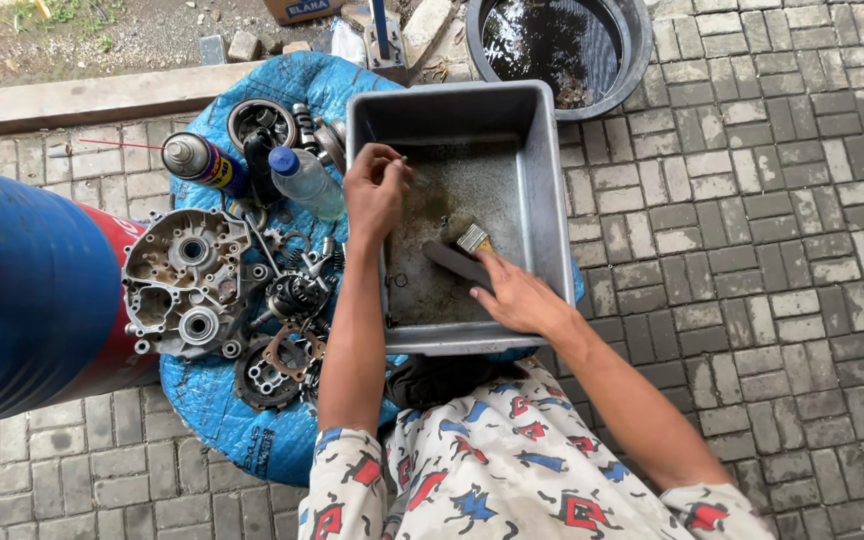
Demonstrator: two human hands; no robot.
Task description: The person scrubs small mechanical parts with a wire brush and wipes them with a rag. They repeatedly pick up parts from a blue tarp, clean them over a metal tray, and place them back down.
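A grey metal tray [550,180] with dirty liquid in its bottom sits on the paving in front of me. My right hand [514,292] holds a paintbrush [459,255] by its dark handle, bristles resting on the tray's bottom. My left hand [375,188] hovers over the tray's left side with its fingers pinched together on something too small to make out.
Left of the tray, a blue tarp [214,400] carries an engine crankcase half [180,281], gears [295,295], a gasket [285,350], a spray can [202,161] and a plastic bottle [305,181]. A blue drum [22,290] lies far left. A black tub of water [562,45] stands behind.
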